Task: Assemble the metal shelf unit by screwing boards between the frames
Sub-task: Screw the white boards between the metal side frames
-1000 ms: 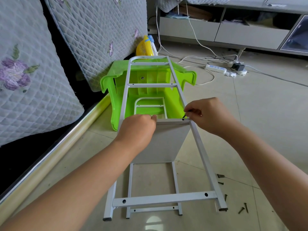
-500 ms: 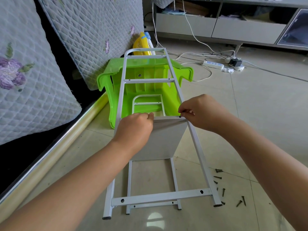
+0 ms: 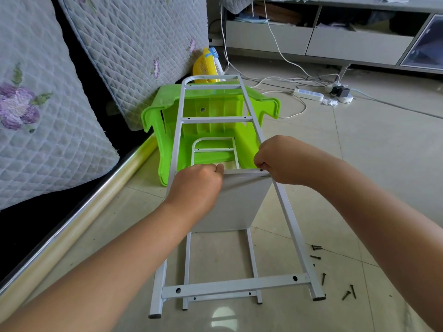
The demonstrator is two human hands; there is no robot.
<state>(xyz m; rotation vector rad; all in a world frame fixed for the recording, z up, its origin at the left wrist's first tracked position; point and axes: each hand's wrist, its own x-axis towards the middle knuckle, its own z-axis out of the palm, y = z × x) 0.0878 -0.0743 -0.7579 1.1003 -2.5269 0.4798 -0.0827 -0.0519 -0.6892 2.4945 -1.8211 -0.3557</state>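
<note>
A white metal frame point(image 3: 288, 219) lies tilted over the floor, its far end resting on a green plastic stool point(image 3: 213, 109). A second white frame point(image 3: 253, 257) lies flat below it. A grey board point(image 3: 237, 204) stands on edge between them. My left hand point(image 3: 199, 185) grips the board's top edge at the left. My right hand point(image 3: 280, 158) pinches a small black screw point(image 3: 261, 169) at the board's top right corner, against the upper frame's crossbar. Several loose black screws point(image 3: 322, 271) lie on the floor at the right.
Quilted cushions point(image 3: 48, 121) lean against a sofa base with a gold trim point(image 3: 72, 226) on the left. A yellow basket point(image 3: 206, 68) sits behind the stool. A power strip point(image 3: 309, 94) and cables lie on the tiled floor near a low cabinet point(image 3: 335, 41).
My right hand has lowered the screw down to the corner of the board and now covers most of it. The left hand keeps its hold on the board's edge.
</note>
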